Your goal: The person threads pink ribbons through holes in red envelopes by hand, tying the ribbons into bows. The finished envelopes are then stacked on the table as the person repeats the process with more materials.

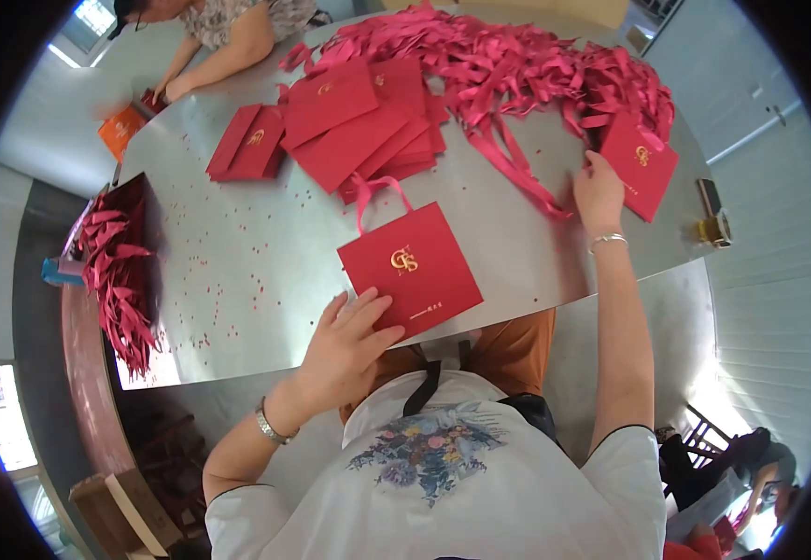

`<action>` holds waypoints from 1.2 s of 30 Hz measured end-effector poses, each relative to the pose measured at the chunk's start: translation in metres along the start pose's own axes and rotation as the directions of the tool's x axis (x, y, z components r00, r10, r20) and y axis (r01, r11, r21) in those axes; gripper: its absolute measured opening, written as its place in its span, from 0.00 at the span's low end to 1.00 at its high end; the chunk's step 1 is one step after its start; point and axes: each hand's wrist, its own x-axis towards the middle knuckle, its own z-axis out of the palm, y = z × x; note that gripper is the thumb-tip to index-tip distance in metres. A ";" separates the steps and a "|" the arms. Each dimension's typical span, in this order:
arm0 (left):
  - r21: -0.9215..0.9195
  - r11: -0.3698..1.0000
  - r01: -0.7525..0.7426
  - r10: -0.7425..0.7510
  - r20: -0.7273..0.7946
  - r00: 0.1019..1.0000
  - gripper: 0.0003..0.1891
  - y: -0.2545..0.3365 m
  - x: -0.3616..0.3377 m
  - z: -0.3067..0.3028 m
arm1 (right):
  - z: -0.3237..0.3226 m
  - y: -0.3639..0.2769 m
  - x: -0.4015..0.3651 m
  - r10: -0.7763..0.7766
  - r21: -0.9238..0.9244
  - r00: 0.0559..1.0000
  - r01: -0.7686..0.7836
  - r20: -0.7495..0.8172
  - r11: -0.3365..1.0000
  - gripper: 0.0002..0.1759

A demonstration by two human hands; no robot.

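A red paper gift bag with gold lettering and a pink ribbon handle lies flat near the table's front edge. My left hand rests on its lower left part, fingers spread. Farther right, my right hand pinches the left edge of another red paper bag; part of its fingers is hidden. Just behind that bag is a large heap of pink-red ribbons. Beyond the front bag, several flat red bags overlap in a pile, with a thicker red bag beside them.
Another bundle of ribbons lies at the left end of the metal table, where small red scraps are scattered. A phone and a small yellowish object sit at the right edge. Across the table a person handles something near an orange bag.
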 end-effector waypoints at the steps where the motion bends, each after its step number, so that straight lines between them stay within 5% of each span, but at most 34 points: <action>1: -0.096 0.994 0.054 -0.055 -0.009 0.998 0.26 0.004 -0.003 -0.005 | 0.002 0.006 -0.002 -0.064 0.123 0.993 0.077 -0.104 0.989 0.13; 3: -0.373 0.926 0.056 -0.127 -0.169 0.977 0.26 0.001 0.004 -0.011 | 0.001 0.004 -0.006 -0.065 0.247 0.991 0.093 -0.117 0.965 0.12; 6: -0.167 0.976 0.139 -0.188 -0.328 0.926 0.18 -0.019 0.046 0.003 | -0.022 -0.039 -0.028 0.046 0.522 0.999 -0.049 0.017 0.851 0.10; 9: -0.009 0.976 0.220 -0.209 -0.342 0.916 0.15 -0.043 0.087 0.021 | -0.029 -0.093 -0.072 -0.036 0.768 0.961 -0.196 0.274 0.609 0.09; 10: 0.018 0.957 0.288 -0.277 -0.220 0.935 0.15 -0.047 0.095 0.022 | -0.030 -0.110 -0.088 -0.085 0.785 0.935 -0.237 0.345 0.573 0.09; 11: 0.052 0.936 0.348 -0.343 -0.093 0.935 0.16 -0.051 0.100 0.023 | -0.028 -0.123 -0.103 -0.151 0.784 0.911 -0.234 0.383 0.575 0.09; 15: -0.015 0.933 0.360 -0.360 -0.046 0.932 0.14 -0.054 0.115 0.014 | 0.000 -0.147 -0.133 -0.225 0.698 0.910 -0.091 0.348 0.710 0.09; 21: -0.372 0.854 0.365 -0.362 0.078 0.929 0.12 -0.067 0.111 0.017 | -0.003 -0.156 -0.127 -0.314 0.586 0.904 0.092 0.290 0.805 0.07; 23: -0.517 0.762 0.389 -0.372 0.141 0.917 0.13 -0.069 0.108 0.024 | -0.003 -0.160 -0.127 -0.288 0.592 0.902 0.045 0.323 0.805 0.07; 31: -0.595 0.662 0.455 -0.461 0.155 0.874 0.15 -0.072 0.102 0.036 | 0.005 -0.157 -0.124 -0.273 0.622 0.869 -0.050 0.413 0.782 0.07; 36: -0.581 0.678 0.451 -0.472 0.127 0.873 0.14 -0.069 0.100 0.040 | 0.005 -0.162 -0.121 -0.425 0.480 0.847 0.242 0.319 0.843 0.05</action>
